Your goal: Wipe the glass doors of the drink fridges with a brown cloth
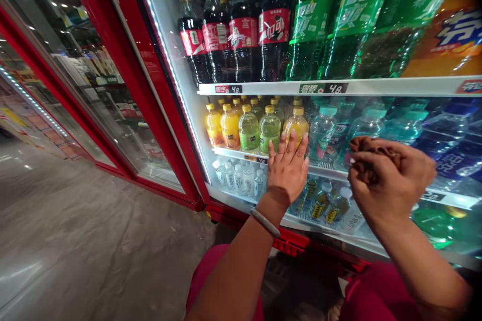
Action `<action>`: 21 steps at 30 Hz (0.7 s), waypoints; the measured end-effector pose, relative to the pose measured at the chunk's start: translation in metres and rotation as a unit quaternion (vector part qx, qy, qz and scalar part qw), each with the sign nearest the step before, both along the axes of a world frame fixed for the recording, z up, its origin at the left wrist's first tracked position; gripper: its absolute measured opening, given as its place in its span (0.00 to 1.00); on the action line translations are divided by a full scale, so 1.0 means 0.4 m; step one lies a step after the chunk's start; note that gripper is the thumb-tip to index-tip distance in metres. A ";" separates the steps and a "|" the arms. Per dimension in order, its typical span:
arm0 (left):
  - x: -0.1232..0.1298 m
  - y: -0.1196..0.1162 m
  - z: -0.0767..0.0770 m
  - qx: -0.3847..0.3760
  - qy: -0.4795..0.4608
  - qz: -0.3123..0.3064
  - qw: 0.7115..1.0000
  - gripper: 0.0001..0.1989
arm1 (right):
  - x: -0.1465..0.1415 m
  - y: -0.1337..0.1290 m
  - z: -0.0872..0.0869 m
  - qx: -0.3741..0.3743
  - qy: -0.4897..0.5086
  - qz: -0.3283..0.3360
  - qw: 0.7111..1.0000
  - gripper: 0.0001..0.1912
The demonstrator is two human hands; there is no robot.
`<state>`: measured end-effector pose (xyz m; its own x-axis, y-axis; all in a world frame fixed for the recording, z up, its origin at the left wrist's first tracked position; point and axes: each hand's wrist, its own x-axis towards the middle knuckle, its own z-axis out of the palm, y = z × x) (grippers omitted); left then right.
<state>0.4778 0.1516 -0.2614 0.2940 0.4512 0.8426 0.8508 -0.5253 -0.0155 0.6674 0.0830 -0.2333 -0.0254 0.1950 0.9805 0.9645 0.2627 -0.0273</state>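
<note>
My left hand [289, 168], a bracelet on its wrist, is stretched out with fingers spread at the edge of the middle shelf. Its fingertips overlap a yellow-orange juice bottle [296, 123] and the side of a pale green drink bottle [270, 125]; whether they touch is unclear. Bunched in my closed right hand [406, 175] is a crumpled brown cloth [362, 144]. That hand hovers in front of clear bottles with turquoise caps [371, 119]. More orange juice bottles [230, 128] stand upright at the shelf's left end.
Large cola bottles [274, 25] and green soda bottles [311, 22] fill the shelf above. Small water bottles [238, 178] stand below. A white shelf edge [271, 88] with price tags crosses the fridge. At left is a red-framed glass door [113, 60] above grey floor [94, 241].
</note>
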 end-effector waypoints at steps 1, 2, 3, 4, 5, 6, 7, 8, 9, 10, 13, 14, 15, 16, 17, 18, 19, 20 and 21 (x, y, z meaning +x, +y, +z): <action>-0.004 0.006 0.005 0.003 -0.005 0.003 1.000 0.33 | -0.014 0.011 0.016 0.020 0.012 -0.026 0.999 0.10; -0.007 0.013 0.008 0.008 -0.008 0.002 1.000 0.33 | -0.033 0.023 0.027 0.035 0.009 -0.048 0.998 0.10; -0.009 0.019 0.011 0.011 -0.010 0.002 1.000 0.33 | -0.055 0.033 0.032 0.042 -0.019 -0.057 0.997 0.10; -0.010 0.024 0.013 0.014 -0.012 0.001 1.000 0.33 | -0.076 0.040 0.031 0.041 -0.066 -0.050 0.996 0.11; -0.010 0.028 0.014 0.016 -0.014 -0.001 1.000 0.34 | -0.093 0.044 0.023 0.036 -0.115 -0.039 0.992 0.12; -0.009 0.030 0.014 0.017 -0.016 -0.002 1.000 0.35 | -0.102 0.046 0.012 0.019 -0.157 -0.026 0.987 0.13; -0.008 0.032 0.013 0.018 -0.019 -0.002 1.000 0.35 | -0.102 0.045 -0.001 0.009 -0.187 -0.008 0.982 0.14; -0.007 0.032 0.013 0.020 -0.023 -0.002 1.000 0.35 | -0.093 0.043 -0.011 0.000 -0.203 0.010 0.979 0.14; -0.005 0.033 0.013 0.022 -0.026 -0.002 0.999 0.35 | -0.079 0.041 -0.016 -0.009 -0.207 0.021 0.978 0.14; -0.004 0.033 0.013 0.024 -0.029 -0.002 0.999 0.35 | -0.061 0.041 -0.012 -0.010 -0.200 0.027 0.979 0.14; 0.000 0.039 0.013 0.038 -0.038 -0.004 0.999 0.35 | -0.027 0.057 0.050 0.023 -0.157 0.014 0.987 0.14; 0.001 0.043 0.012 0.042 -0.041 -0.004 0.998 0.35 | -0.032 0.068 0.079 0.037 -0.134 0.006 0.990 0.15; 0.001 0.048 0.009 0.048 -0.047 -0.004 0.998 0.35 | -0.046 0.080 0.107 0.052 -0.114 0.002 0.992 0.15; 0.002 0.053 0.006 0.054 -0.052 -0.004 0.997 0.35 | -0.066 0.091 0.127 0.067 -0.101 0.000 0.993 0.16; 0.002 0.059 0.002 0.060 -0.055 -0.006 0.997 0.34 | -0.091 0.101 0.139 0.080 -0.100 -0.003 0.992 0.16; 0.002 0.065 -0.002 0.066 -0.059 -0.010 0.996 0.33 | -0.116 0.109 0.139 0.089 -0.109 -0.005 0.990 0.15; 0.000 0.070 -0.005 0.073 -0.064 -0.016 0.995 0.33 | -0.137 0.113 0.129 0.092 -0.125 -0.004 0.988 0.15; -0.002 0.074 -0.008 0.077 -0.067 -0.022 0.994 0.32 | -0.152 0.113 0.109 0.088 -0.147 0.002 0.985 0.15; -0.005 0.078 -0.010 0.077 -0.067 -0.029 0.994 0.32 | -0.158 0.110 0.085 0.077 -0.165 0.013 0.983 0.15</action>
